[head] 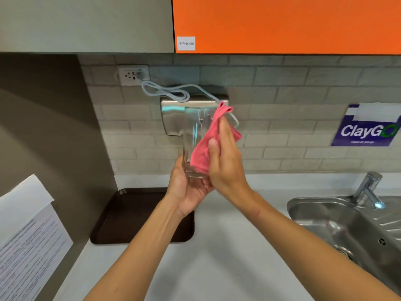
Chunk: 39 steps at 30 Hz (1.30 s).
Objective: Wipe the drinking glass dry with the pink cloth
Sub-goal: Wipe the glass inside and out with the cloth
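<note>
Head view: left hand (188, 190) grips the upright drinking glass (195, 140) at its base; right hand (225, 164) presses the pink cloth (205, 146) against its side.

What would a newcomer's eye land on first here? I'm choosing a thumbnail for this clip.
First, the clear drinking glass held upright at centre, its base in the grip of the left hand, while the right hand presses the pink cloth against its side. Next, the bright orange cabinet door at upper right. The steel sink sits at the right edge.
</note>
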### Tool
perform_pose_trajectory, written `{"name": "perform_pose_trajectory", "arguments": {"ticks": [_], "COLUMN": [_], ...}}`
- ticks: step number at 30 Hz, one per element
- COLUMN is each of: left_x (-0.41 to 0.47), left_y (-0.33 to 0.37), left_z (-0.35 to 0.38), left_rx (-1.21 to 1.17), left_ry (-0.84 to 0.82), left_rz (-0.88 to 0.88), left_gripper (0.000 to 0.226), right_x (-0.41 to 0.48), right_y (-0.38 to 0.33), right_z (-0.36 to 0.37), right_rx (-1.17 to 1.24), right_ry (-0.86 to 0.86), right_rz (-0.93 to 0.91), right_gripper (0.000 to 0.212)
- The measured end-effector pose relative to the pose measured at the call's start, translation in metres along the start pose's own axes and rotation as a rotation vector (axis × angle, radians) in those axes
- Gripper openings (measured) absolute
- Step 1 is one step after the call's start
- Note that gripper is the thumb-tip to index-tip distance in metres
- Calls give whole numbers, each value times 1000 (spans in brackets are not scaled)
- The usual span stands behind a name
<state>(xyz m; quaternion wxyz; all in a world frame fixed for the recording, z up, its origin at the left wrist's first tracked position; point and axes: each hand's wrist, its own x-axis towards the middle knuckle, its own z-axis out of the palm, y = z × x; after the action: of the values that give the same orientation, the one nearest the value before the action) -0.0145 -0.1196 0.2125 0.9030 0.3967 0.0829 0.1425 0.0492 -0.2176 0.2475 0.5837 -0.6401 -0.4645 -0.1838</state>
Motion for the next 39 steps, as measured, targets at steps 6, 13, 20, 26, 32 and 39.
{"name": "perform_pose_trajectory", "arguments": {"ticks": [6, 13, 20, 26, 32, 39], "left_x": [4, 3, 1, -2, -3, -1], "left_y": [11, -8, -8, -5, -10, -13], "left_z": [3, 2, 3, 7, -1, 2], "left_rx": [-62, -86, -126, -31, -144, -62], "left_ry": [11, 42, -72, -72, -127, -86], "left_rz": [1, -16, -9, 36, 14, 81], "left_gripper": [67, 58, 69, 65, 67, 63], "right_x": [-33, -20, -20, 2, -27, 2], "right_y": [11, -4, 7, -1, -1, -8], "right_z": [3, 3, -11, -21, -14, -20], "right_rx": [58, -127, -260, -205, -231, -187], "right_ry": [-145, 37, 156, 200, 148, 212], "right_rz": [112, -149, -337, -309, -331, -289], "right_gripper": [50, 52, 35, 34, 35, 39]}}
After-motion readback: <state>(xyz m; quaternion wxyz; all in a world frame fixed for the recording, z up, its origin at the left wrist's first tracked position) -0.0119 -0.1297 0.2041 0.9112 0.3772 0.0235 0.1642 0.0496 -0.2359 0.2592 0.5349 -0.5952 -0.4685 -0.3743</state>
